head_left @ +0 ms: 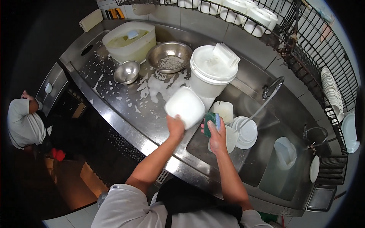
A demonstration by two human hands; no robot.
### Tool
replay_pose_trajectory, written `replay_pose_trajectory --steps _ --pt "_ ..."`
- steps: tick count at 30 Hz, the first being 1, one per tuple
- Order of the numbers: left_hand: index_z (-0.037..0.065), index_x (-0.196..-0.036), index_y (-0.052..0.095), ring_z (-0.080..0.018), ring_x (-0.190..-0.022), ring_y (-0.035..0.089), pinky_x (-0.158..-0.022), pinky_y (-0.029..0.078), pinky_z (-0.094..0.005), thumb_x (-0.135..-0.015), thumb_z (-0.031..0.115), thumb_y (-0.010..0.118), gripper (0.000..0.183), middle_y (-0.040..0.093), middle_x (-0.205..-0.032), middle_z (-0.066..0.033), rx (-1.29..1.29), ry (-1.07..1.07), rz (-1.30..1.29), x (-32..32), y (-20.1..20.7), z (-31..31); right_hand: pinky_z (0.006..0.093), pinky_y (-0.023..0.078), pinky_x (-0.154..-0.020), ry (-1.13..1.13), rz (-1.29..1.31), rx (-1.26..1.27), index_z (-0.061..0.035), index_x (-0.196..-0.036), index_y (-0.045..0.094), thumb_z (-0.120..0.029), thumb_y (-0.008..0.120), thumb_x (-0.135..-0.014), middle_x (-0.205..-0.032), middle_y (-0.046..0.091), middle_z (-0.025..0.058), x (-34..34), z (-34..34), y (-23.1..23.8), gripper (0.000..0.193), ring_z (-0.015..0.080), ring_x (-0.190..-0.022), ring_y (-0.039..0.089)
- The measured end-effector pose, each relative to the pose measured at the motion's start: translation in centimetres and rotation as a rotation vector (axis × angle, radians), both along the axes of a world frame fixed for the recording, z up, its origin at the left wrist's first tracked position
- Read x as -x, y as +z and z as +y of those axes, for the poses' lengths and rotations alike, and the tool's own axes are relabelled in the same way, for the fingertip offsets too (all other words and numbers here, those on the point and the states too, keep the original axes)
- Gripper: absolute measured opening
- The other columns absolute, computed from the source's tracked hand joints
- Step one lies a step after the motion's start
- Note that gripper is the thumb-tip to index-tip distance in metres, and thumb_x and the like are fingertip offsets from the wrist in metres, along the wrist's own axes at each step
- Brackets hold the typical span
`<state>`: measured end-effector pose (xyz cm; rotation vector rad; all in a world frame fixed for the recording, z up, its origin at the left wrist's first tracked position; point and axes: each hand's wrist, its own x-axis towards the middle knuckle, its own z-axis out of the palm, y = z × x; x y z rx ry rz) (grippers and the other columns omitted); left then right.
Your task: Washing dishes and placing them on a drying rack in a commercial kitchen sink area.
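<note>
My left hand (pixel 176 126) grips the near edge of a white, square-cornered plastic container (pixel 185 105), held tilted over the counter at the left edge of the sink. In my right hand (pixel 216 140) is a scouring sponge (pixel 209 124), green on one side and bluish on the other, held just right of the container. Below and beyond that hand, a white square tub (pixel 223 111) and a stack of round white dishes (pixel 248 133) sit in the sink. Water from the tap (pixel 274 86) streams down onto the dishes.
A white bucket (pixel 208 85) with a soapy lid stands at the sink's corner. Metal bowls (pixel 127 72) and a liquid-filled plastic tub (pixel 125 49) occupy the foamy counter (pixel 121 100). A water-filled basin (pixel 268 182) lies right; wire racks (pixel 296 41) hang above. Another person (pixel 26 121) is far left.
</note>
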<state>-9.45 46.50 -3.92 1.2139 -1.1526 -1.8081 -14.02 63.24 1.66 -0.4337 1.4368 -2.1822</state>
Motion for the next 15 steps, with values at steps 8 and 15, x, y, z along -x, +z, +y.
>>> replay_pose_trajectory --steps 8,15 --pt "-0.001 -0.135 0.044 -0.0333 -0.102 0.065 -0.073 0.063 -0.0456 -0.093 -0.007 0.039 0.043 0.057 -0.127 -0.0194 -0.313 0.418 0.192 -1.1 1.8 -7.8 0.0264 0.052 -0.070 -0.111 -0.169 -0.195 -0.0053 -0.130 0.052 -0.013 0.065 -0.095 -0.103 0.060 0.0021 0.3 3.5 0.3 0.038 0.0123 -0.086 0.062" --pt "0.006 -0.124 0.057 -0.0251 -0.092 0.063 -0.081 0.056 -0.0462 -0.095 0.027 0.063 0.037 0.064 -0.105 -0.0108 -0.149 -0.578 -0.027 1.8 -4.0 7.0 0.0305 0.049 -0.051 -0.411 -0.369 -0.305 -0.0084 -0.119 0.057 -0.025 0.068 -0.094 -0.088 0.062 0.0037 4.0 16.6 -4.3 0.032 0.0138 -0.062 0.059"
